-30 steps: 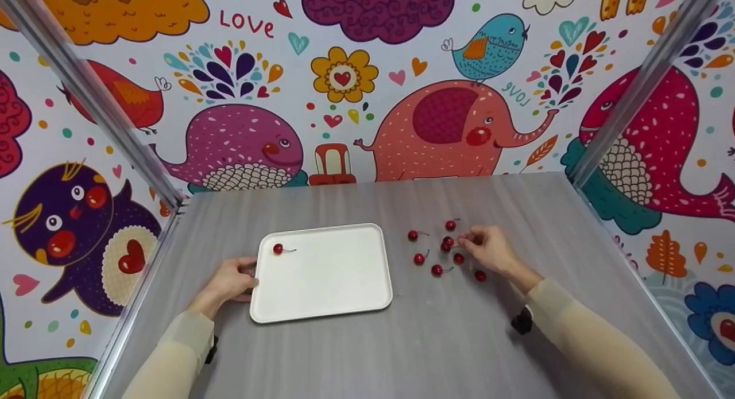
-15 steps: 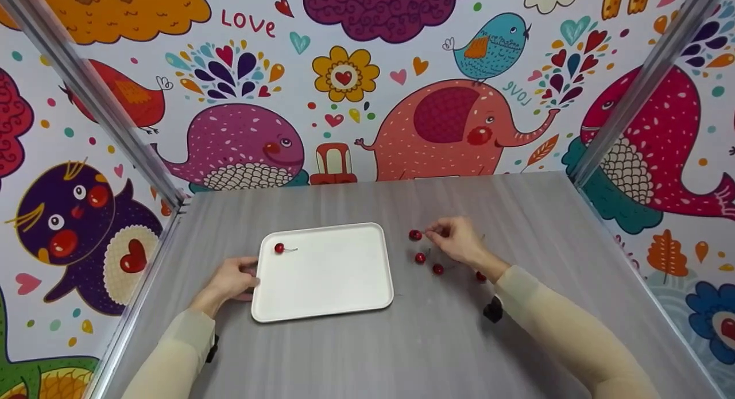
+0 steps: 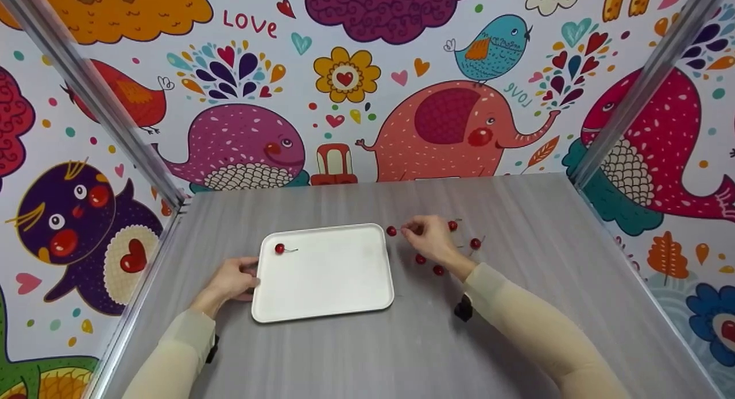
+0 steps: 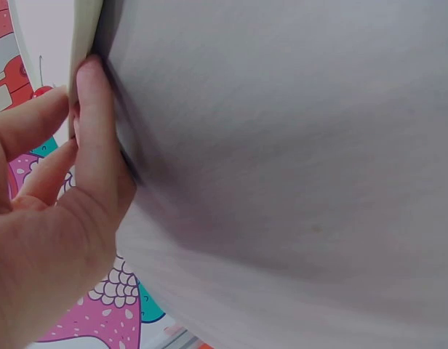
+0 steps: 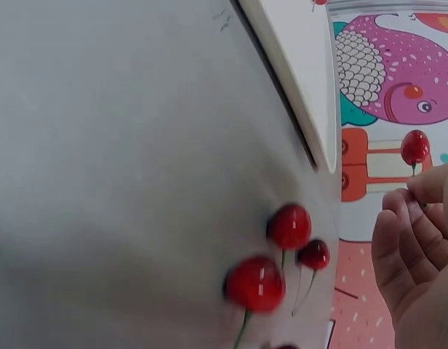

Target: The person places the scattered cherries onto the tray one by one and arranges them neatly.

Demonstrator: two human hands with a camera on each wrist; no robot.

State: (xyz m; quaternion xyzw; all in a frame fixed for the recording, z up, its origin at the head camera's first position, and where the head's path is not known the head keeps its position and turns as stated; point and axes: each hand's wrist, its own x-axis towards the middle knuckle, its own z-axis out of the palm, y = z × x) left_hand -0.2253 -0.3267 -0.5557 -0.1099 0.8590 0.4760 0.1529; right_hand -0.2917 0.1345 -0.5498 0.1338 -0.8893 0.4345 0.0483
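Observation:
My left hand point(image 3: 232, 279) grips the left edge of a white rectangular tray point(image 3: 327, 284), thumb and fingers at its rim. The tray's pale edge point(image 4: 84, 43) shows between those fingers in the left wrist view. One red cherry point(image 3: 279, 248) with a stem lies in the tray's far left corner. My right hand point(image 3: 430, 238) pinches another cherry point(image 5: 415, 147) by its stem between thumb and fingertips. From the head, this held cherry point(image 3: 391, 231) appears just off the tray's far right corner.
Several more stemmed cherries lie on the grey table point(image 3: 344, 353) around my right hand, including a near one point(image 3: 438, 270) and a right one point(image 3: 475, 243). My right hand and wrist cover part of that group. A cartoon-printed wall point(image 3: 344, 123) stands behind the table.
My right hand has moved left from the scattered cherries toward the tray, carrying a cherry by its stem. My left hand and the tray have stayed put.

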